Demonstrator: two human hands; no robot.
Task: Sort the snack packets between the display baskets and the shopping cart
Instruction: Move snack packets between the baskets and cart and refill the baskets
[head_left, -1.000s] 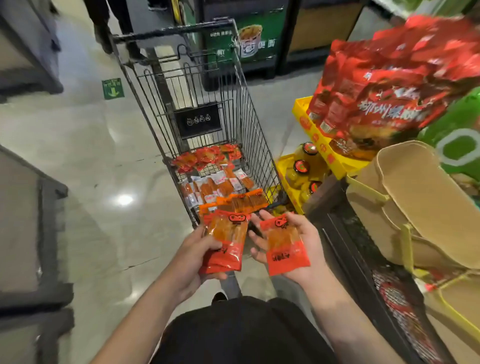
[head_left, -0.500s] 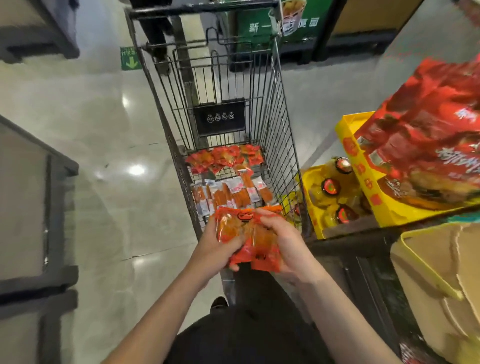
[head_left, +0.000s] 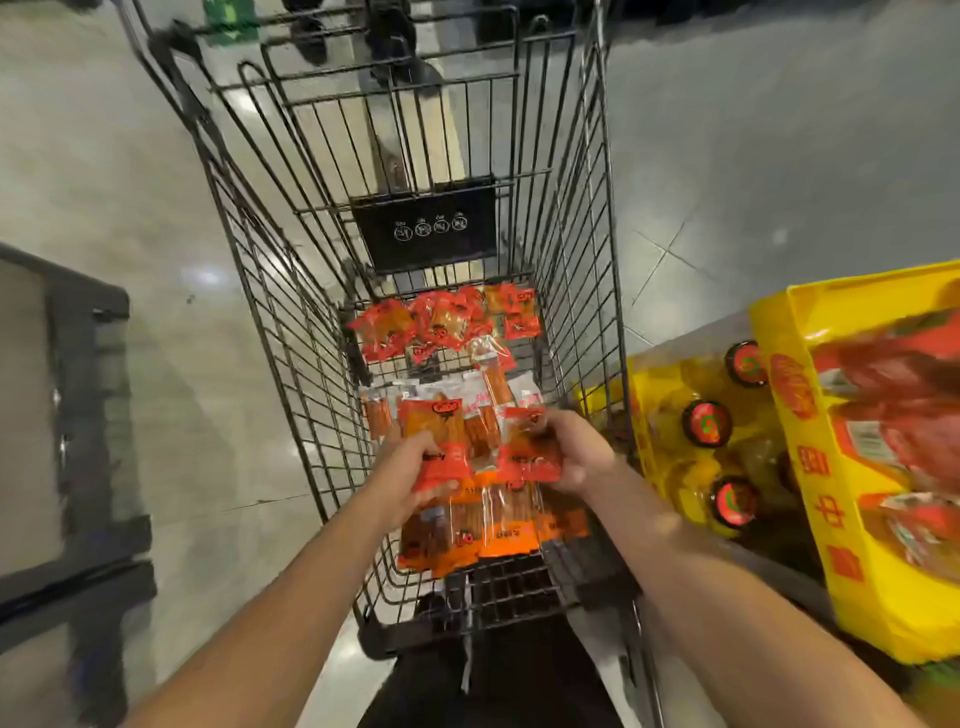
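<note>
The left hand (head_left: 410, 470) pinches an orange-red snack packet (head_left: 439, 441) near its lower edge, thumb across the front and fingers curled behind. Just to its right, the right hand (head_left: 574, 449) grips a second orange-red packet (head_left: 530, 447) along its right side, fingers wrapped round the edge. The two packets sit side by side, edges nearly touching. Half a second ago both hands were pressed together on one bunched bundle over the cart's near end; now the packets are parted, one to each hand, and held further forward over the cart floor.

Directly below the hands, toward the person, several more orange packets (head_left: 488, 530) lie on the floor of the shopping cart (head_left: 291, 322). Just beyond the hands lies a row of clear-and-white stick packets (head_left: 467, 400), and further on, against the cart's far wall, a cluster of small red packets (head_left: 441, 322). A black placard (head_left: 426, 228) hangs on that far wall.

To the right of the right hand, outside the cart's wire side, stand yellow display boxes (head_left: 841, 545) holding large red bags (head_left: 893, 395) and bottles with red-and-green caps (head_left: 706, 423). The view has tipped downward since the earlier frame, so the cart fills more of it and the boxes sit lower at the right edge. To the left of the left hand, across bare polished floor (head_left: 119, 182), is a dark fixture (head_left: 78, 415).
</note>
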